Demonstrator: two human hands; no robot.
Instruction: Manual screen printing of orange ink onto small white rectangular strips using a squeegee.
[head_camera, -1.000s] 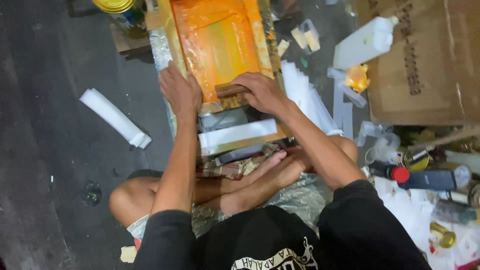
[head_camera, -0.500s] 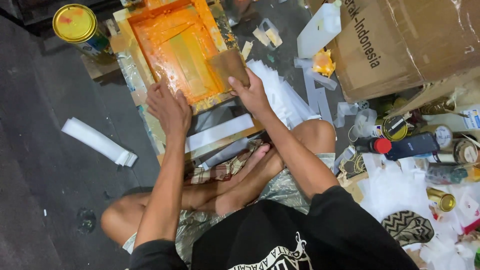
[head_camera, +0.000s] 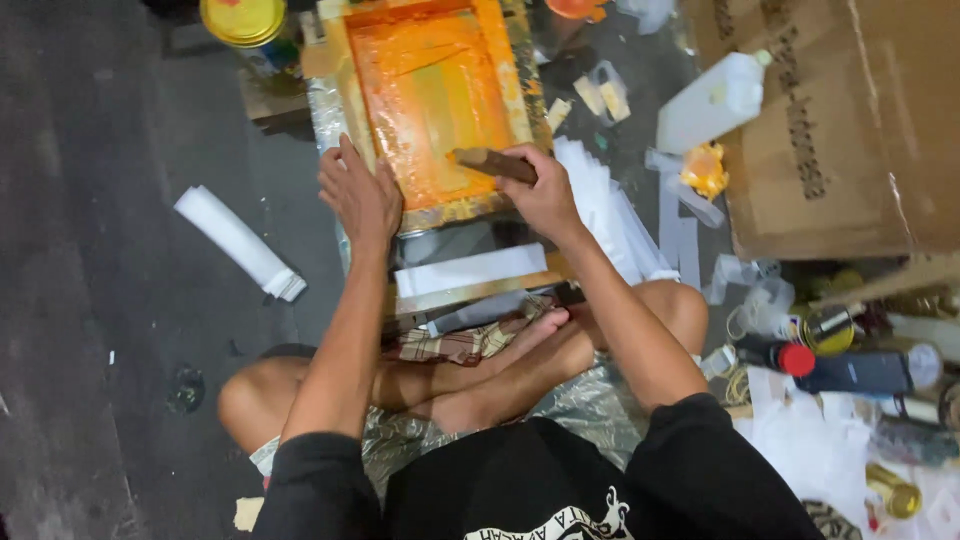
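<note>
Here I see my left hand (head_camera: 362, 197) spread flat, fingers apart, pressing on the left edge of the orange printing frame (head_camera: 437, 100), while my right hand (head_camera: 540, 190) is clamped around a brown squeegee (head_camera: 493, 162) whose blade sits on the mesh near the lower right part of the frame. The frame lies on the floor in front of my crossed legs, with a white strip of paper (head_camera: 470, 270) just below it and a stack of white sheets (head_camera: 610, 215) touching its right side. Ink already covers most of the mesh, thick orange around a paler patch in the middle, so I judge the spreading well under way; the squeegee stands near the bottom of the frame, and the frame has not been lifted off. A yellow-lidded paint can (head_camera: 243, 20) stands near the frame's upper left corner, a white plastic bottle (head_camera: 712, 100) leans against a cardboard box (head_camera: 850, 120) to the right, and a rolled white sheet (head_camera: 240, 243) lies well apart on the left.
</note>
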